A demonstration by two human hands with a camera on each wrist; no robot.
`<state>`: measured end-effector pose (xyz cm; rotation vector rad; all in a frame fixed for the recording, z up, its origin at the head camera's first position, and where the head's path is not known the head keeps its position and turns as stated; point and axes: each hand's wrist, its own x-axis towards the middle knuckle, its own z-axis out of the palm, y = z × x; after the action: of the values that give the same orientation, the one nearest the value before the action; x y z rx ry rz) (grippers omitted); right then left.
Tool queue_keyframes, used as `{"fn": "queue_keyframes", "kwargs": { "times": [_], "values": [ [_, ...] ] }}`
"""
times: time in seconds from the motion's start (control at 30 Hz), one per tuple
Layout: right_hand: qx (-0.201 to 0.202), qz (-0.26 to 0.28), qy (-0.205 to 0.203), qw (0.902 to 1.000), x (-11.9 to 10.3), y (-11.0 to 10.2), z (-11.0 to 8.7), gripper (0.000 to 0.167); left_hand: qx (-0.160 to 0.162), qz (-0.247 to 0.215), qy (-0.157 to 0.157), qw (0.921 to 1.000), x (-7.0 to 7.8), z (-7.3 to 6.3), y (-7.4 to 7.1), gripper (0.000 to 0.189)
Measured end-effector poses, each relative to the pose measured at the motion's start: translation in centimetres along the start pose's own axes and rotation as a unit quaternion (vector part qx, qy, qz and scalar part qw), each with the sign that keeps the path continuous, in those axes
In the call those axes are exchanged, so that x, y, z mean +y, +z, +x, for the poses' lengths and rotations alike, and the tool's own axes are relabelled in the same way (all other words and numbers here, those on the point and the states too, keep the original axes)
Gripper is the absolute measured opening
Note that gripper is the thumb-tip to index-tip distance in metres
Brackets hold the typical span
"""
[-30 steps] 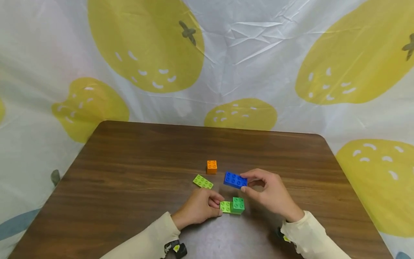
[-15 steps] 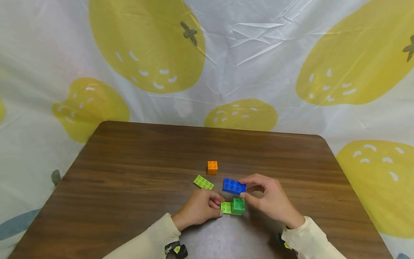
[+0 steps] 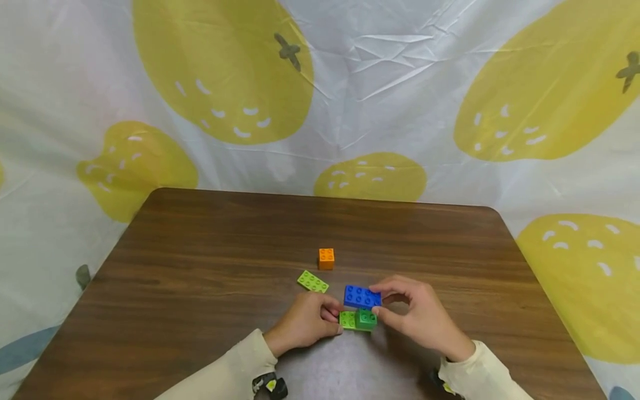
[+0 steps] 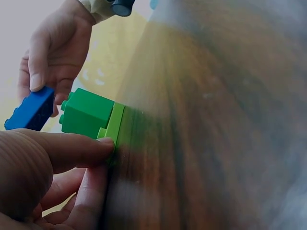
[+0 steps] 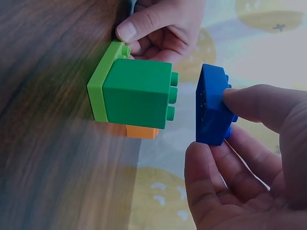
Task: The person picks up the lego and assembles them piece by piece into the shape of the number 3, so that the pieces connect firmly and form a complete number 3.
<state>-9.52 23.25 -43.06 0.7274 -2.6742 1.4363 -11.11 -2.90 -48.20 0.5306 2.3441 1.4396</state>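
My right hand (image 3: 422,314) pinches a blue eight-stud building brick (image 3: 362,296) by its right end. The brick hangs above a green four-stud brick (image 5: 139,93), and a gap shows between the two in the right wrist view. That green brick sits on the right half of a thin lime-green plate (image 3: 347,319) lying on the table. At the plate's left end, the thumb and fingers of my left hand (image 3: 304,322) grip its edge. The blue brick's studs face up in the head view.
A second lime-green plate (image 3: 313,281) lies just beyond my left hand. Farther back stands an orange four-stud brick (image 3: 326,259). The brown wooden table (image 3: 225,250) ends at a hanging white cloth (image 3: 345,111) printed with yellow fruit.
My right hand has brought the blue brick down and nearer, so it now overlaps the green brick's far edge in the head view. My left hand stays on the plate.
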Motion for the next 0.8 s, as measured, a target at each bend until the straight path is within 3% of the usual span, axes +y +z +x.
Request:
{"fn": "queue_keyframes", "kwargs": {
  "times": [0.43,0.8],
  "values": [
    [-0.003,0.001,-0.052,0.9986,0.2,0.4,-0.9,0.033,0.001,-0.007,0.003,1.0000,-0.1,-0.1,0.1,0.034],
    [-0.009,-0.019,-0.052,0.9984,0.3,0.5,-1.4,0.033,0.000,-0.004,0.002,1.0000,0.1,0.0,0.0,0.033]
  ]
}}
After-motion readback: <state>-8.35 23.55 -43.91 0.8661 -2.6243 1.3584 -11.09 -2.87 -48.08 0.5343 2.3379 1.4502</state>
